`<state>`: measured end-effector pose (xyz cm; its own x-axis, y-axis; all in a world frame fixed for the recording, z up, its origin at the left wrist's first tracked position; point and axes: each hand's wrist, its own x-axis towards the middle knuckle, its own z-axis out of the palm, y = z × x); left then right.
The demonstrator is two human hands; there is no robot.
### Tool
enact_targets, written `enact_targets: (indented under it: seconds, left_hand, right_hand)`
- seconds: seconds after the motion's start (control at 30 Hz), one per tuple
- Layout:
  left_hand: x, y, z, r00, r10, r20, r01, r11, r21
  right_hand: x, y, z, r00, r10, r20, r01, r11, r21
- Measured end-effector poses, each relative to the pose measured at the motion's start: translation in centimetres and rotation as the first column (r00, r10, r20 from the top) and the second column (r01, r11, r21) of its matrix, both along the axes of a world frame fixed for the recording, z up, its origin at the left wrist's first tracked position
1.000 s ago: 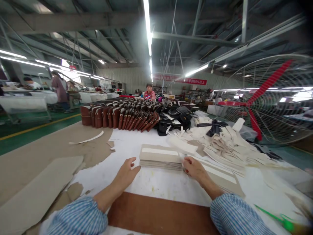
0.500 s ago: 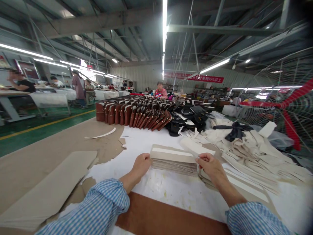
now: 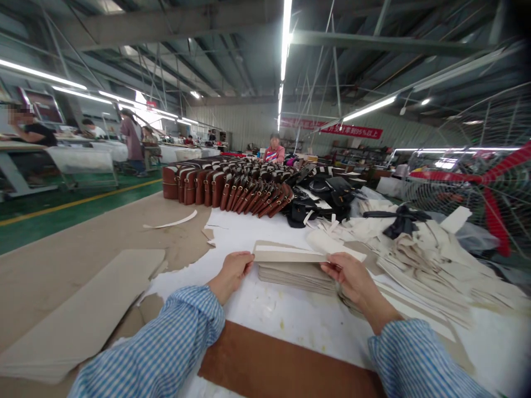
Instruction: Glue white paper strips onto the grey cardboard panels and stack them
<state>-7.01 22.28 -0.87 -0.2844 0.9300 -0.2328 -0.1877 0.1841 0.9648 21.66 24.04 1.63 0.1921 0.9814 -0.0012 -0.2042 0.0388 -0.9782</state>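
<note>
Between my hands a beige panel (image 3: 290, 256) with a white strip along it is lifted at its near edge, above a stack of similar panels (image 3: 296, 278). My left hand (image 3: 233, 272) pinches its left corner. At the right corner, my right hand (image 3: 346, 276) grips the panel between thumb and fingers. A brown leather piece (image 3: 286, 362) lies flat on the white sheet (image 3: 265, 309) nearest me. Right of the stack, partly behind my right forearm, are more beige panels with white strips (image 3: 418, 309).
Rows of brown bags (image 3: 224, 188) stand across the table's far side, beside a heap of black bags (image 3: 319, 199). Beige scraps (image 3: 431, 260) pile up at right, near a large fan (image 3: 473, 171). Long beige pieces (image 3: 91, 309) lie at left. A person (image 3: 274, 149) sits beyond the bags.
Both hands have raised the near edge of the top panel off the stack, and it now tilts up. My right hand has shifted slightly left.
</note>
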Motion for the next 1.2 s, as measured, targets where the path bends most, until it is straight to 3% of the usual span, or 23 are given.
enact_targets:
  seconds: [0.1, 0.2, 0.3, 0.37, 0.43, 0.53, 0.63, 0.73, 0.9, 1.2]
  left_hand:
    - [0.6, -0.5, 2.1, 1.000, 0.013, -0.006, -0.013, 1.000, 0.017]
    - [0.6, -2.5, 4.8, 0.999, 0.020, -0.033, -0.018, 0.998, 0.067]
    - [0.0, -7.1, 7.1, 0.998, 0.003, -0.067, 0.007, 0.989, 0.151]
    - [-0.4, -11.9, 7.6, 0.994, -0.029, -0.102, 0.047, 0.983, 0.179]
    - [-0.7, -17.3, 6.7, 0.983, -0.090, -0.158, 0.114, 0.982, 0.150]
    - [-0.7, -24.3, 3.0, 0.926, -0.244, -0.290, 0.238, 0.970, -0.056]
    - [-0.2, -27.7, -1.0, 0.895, -0.283, -0.345, 0.236, 0.956, -0.173]
    - [0.3, -28.2, -2.7, 0.844, -0.290, -0.450, 0.218, 0.954, -0.206]
    - [0.5, -27.6, -2.5, 0.802, -0.277, -0.529, 0.205, 0.960, -0.192]
    - [-1.2, -27.7, -4.7, 0.732, -0.281, -0.621, 0.197, 0.959, -0.202]
  right_hand:
    - [-0.7, 0.4, 1.2, 0.999, -0.030, -0.028, 0.032, 0.998, 0.055]
    - [-0.6, -1.4, 3.0, 0.997, -0.060, -0.056, 0.068, 0.984, 0.165]
    - [0.8, -6.2, 4.0, 0.997, -0.059, -0.054, 0.070, 0.970, 0.235]
    - [2.2, -10.8, 3.4, 0.999, -0.048, -0.013, 0.050, 0.973, 0.224]
    - [3.6, -16.2, 1.5, 0.994, -0.025, 0.109, 0.009, 0.989, 0.150]
    - [4.8, -23.5, -2.6, 0.926, 0.152, 0.347, -0.108, 0.984, -0.143]
    - [4.6, -28.2, -5.7, 0.898, 0.169, 0.406, -0.033, 0.946, -0.322]
    - [4.1, -29.8, -6.7, 0.850, 0.149, 0.506, 0.032, 0.943, -0.332]
    - [4.4, -29.4, -6.7, 0.709, 0.121, 0.695, 0.062, 0.971, -0.233]
    - [3.7, -28.9, -7.1, 0.571, 0.202, 0.796, 0.034, 0.963, -0.268]
